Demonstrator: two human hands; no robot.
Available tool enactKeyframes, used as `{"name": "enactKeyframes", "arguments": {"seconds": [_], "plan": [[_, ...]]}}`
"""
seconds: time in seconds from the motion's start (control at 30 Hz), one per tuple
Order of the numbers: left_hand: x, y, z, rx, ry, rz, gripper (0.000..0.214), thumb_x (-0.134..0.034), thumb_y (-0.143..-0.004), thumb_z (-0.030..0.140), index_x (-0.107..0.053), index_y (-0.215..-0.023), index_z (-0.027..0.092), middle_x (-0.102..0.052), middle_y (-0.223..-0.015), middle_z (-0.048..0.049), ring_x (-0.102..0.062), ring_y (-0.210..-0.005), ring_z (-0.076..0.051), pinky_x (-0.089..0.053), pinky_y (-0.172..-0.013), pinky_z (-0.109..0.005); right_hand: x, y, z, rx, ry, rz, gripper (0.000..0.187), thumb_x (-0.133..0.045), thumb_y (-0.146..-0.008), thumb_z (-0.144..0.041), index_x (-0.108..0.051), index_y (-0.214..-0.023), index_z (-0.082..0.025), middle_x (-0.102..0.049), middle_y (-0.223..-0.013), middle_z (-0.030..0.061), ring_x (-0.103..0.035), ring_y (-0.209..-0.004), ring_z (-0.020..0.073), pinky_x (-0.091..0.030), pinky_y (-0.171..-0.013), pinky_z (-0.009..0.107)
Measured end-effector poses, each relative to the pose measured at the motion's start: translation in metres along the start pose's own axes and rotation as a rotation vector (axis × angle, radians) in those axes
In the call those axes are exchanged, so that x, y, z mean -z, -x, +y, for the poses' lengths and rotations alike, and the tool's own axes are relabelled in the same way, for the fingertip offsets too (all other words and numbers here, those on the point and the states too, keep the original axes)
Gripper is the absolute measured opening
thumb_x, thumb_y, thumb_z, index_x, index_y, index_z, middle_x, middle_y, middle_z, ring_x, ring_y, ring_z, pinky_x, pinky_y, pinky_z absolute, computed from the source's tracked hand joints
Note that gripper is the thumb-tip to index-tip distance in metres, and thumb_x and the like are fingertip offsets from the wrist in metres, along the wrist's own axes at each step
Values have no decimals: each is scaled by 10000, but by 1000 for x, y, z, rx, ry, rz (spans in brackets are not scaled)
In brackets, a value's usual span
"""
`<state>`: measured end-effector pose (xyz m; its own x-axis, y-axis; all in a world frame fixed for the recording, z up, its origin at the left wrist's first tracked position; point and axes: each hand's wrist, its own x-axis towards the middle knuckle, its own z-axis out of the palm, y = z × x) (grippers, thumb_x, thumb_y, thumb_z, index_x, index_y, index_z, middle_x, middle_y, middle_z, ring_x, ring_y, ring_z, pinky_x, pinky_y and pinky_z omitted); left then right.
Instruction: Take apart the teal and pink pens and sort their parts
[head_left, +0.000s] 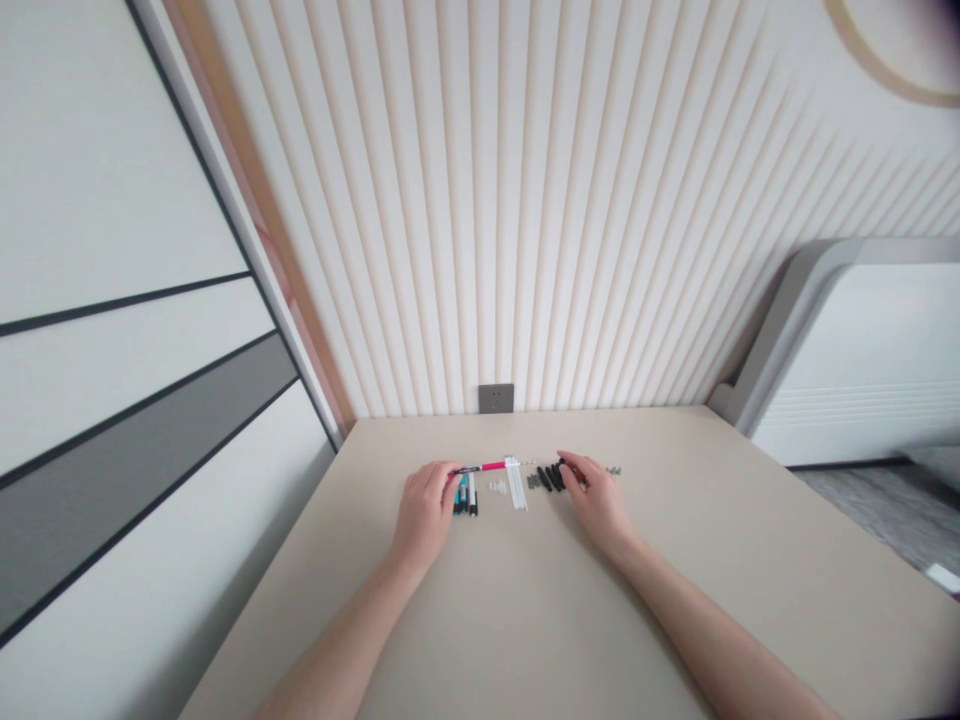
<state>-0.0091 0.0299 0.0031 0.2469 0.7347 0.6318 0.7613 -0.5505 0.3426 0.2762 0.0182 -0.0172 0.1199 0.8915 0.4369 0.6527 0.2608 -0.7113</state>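
My left hand (429, 500) is closed on the left end of a slim pen (492, 466). Dark near my fingers, the pen turns bright pink in the middle and pale towards its thin right end. Under and beside that hand lie several pen barrels (463, 496) in teal, white and black. My right hand (592, 492) has its thumb and fingers curled together by a row of black tubes (550, 478); what they pinch is mostly hidden, with something dark at the fingertips. Between the hands lie several thin white refills (517, 488), side by side.
Small white pieces (497, 487) and small grey pieces (533, 481) lie between the hands. More grey pieces (614, 470) are past my right hand. Behind the beige table (495, 620) stands a ribbed wall with a dark socket (496, 398). A cabinet (150, 400) borders the left side.
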Motion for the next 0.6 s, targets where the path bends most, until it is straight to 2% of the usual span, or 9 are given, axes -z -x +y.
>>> {"name": "enactKeyframes", "arguments": {"seconds": [0.17,0.3,0.5,0.6], "plan": [[1,0,2,9,-14,-3,143,-433,-967,237,-563,-1016,204,-664,-953,-50,-621,-906,-219,-446,-808,-360,1,0,1,-38,-23,-6,442,-406,-917,-422,-668,-1158,-160,-680,-886,89,-562,-688,188,-462,-689,326],[1,0,2,10,-12,-2,154,-430,-968,248,-572,-1011,207,-666,-948,-50,-622,-899,-217,-450,-815,-359,-2,1,3,-40,-9,-23,424,-442,-907,-419,-603,-1216,-177,-673,-859,55,-556,-688,180,-452,-679,309],[0,0,1,7,-10,-5,142,-451,-960,241,-578,-1012,207,-669,-943,-49,-622,-894,-213,-452,-808,-356,-7,-1,2,50,174,-51,249,-470,-918,-370,-644,-1021,-224,-686,-867,40,-591,-796,202,-443,-760,317],[-2,1,0,6,1,-18,137,-452,-962,234,-575,-1016,206,-668,-947,-50,-619,-906,-213,-445,-817,-360,-11,-4,0,100,272,-58,225,-478,-927,-333,-658,-1010,-224,-698,-884,45,-604,-848,210,-437,-798,318]]}}
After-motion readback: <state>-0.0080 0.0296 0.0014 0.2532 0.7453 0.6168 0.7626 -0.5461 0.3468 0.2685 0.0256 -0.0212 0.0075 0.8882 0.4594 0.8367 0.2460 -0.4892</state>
